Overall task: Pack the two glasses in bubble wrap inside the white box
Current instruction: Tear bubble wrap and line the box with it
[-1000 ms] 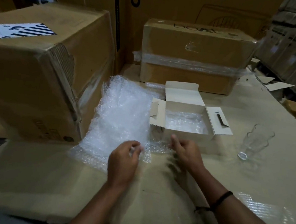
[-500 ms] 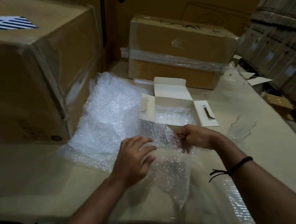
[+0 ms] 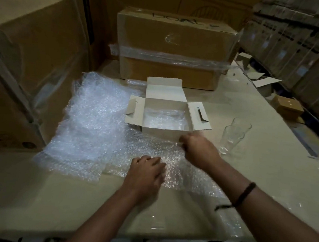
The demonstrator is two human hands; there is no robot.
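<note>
Behind white box (image 3: 161, 133), taped carton (image 3: 174, 34)

My left hand (image 3: 146, 171) lies palm down, fingers straight and close together, blurred at the tips, pressing flat on the bubble wrap sheet (image 3: 152, 149). My right hand (image 3: 198, 147) is ahead of it and to its right, knuckles up, fingers curled under, pinching that sheet's far edge. Both forearms are bare; a black cord band (image 3: 246, 194) circles my right wrist.
</note>
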